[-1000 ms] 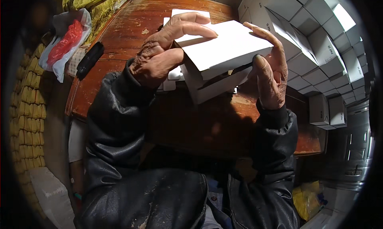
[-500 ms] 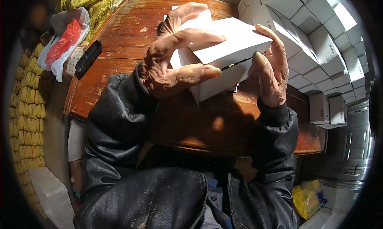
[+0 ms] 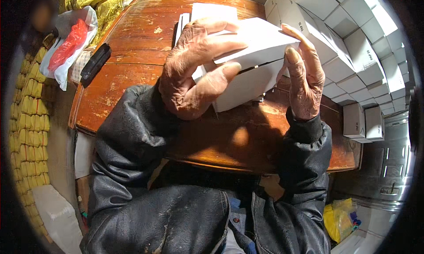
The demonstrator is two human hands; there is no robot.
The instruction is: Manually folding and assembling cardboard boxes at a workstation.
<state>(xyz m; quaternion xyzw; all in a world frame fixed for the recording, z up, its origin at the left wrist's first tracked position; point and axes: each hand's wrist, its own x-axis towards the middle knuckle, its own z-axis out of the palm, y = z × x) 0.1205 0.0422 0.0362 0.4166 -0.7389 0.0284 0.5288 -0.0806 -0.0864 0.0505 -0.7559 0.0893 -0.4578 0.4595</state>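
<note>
A white cardboard box (image 3: 247, 84) is tilted above the wooden table, between my two hands. Its lid flap (image 3: 258, 42) lies almost flat on top, with a thin dark gap along the front edge. My left hand (image 3: 194, 68) grips the left end, fingers over the lid and thumb by the gap. At the right corner, my right hand (image 3: 304, 72) pinches the box, thumb near the lid's edge and index finger along the far side. What lies inside the box is hidden. Behind my left fingers are white card pieces (image 3: 214, 11) on the table.
Stacked white boxes (image 3: 366, 55) fill the right side, and two small ones (image 3: 364, 121) sit by the table's right edge. A black case (image 3: 96, 64) lies at the left edge of the worn wooden table (image 3: 132, 46). Beyond it are a red plastic bag (image 3: 70, 45) and yellow bundles (image 3: 33, 121).
The front gap under the lid has narrowed. My right thumb has moved up onto the lid's corner, and my left thumb has shifted slightly up and left along the edge.
</note>
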